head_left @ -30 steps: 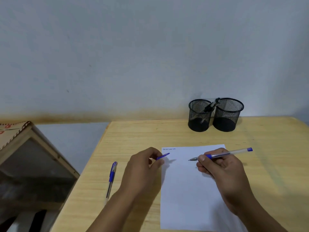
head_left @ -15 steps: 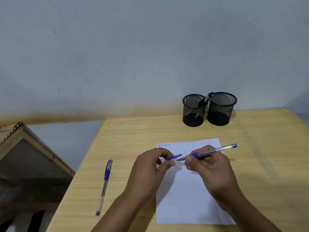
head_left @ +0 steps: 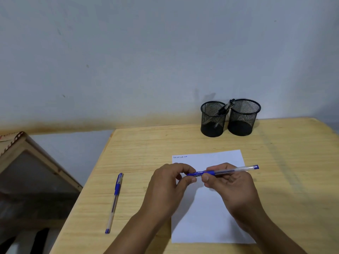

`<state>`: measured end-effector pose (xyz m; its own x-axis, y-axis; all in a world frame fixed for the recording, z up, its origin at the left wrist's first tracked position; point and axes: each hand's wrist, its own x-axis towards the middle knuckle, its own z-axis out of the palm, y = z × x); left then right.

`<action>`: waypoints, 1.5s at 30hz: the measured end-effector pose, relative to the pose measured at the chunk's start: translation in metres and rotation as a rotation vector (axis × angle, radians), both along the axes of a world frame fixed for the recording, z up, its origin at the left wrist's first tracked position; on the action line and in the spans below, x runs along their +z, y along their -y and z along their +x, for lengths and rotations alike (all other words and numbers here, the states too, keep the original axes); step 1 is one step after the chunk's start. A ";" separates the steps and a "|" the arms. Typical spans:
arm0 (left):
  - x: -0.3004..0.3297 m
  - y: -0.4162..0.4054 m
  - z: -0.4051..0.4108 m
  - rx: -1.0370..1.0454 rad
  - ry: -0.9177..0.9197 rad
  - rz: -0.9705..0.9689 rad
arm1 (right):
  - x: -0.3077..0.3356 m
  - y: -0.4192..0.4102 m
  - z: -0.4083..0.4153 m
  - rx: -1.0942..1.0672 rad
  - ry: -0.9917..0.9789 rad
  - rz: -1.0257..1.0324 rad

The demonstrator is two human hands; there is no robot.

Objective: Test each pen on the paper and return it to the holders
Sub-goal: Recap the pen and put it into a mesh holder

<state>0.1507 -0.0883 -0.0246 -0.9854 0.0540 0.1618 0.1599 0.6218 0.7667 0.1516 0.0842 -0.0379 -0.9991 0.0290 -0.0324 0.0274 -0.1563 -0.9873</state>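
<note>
Capping step, by the look of it. Left hand (head_left: 169, 182) pinches the blue cap (head_left: 196, 173); right hand (head_left: 232, 182) grips the blue pen (head_left: 236, 169) by its barrel, both over the paper (head_left: 211, 217) on the worktop (head_left: 146, 143). Keep cap and barrel in line, push straight. Tip hidden inside the cap or fingers; seating unclear. Mesh holders (head_left: 244, 117) stand beyond the hands; scribbles too small to read.

Both hands (left (head_left: 166, 182), right (head_left: 233, 186)) pinched, fingertips meeting.
</note>
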 end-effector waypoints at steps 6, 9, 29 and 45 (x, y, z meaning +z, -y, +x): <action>-0.002 0.001 0.000 -0.031 -0.009 0.063 | -0.006 0.006 0.002 0.013 -0.002 -0.093; -0.002 0.004 0.000 -0.041 0.011 0.054 | -0.009 0.007 0.003 0.023 0.004 -0.108; 0.003 -0.074 -0.028 -0.069 0.026 0.114 | 0.010 -0.042 -0.022 -0.347 0.048 -0.138; -0.016 -0.170 -0.153 0.203 0.134 0.266 | 0.058 -0.187 -0.134 -0.307 -0.094 0.672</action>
<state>-0.0022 0.0818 -0.0409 -0.9852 -0.1711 0.0121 -0.0593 0.4062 0.9119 0.0173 0.2714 0.0203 -0.9406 0.2907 0.1755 -0.0090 0.4954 -0.8686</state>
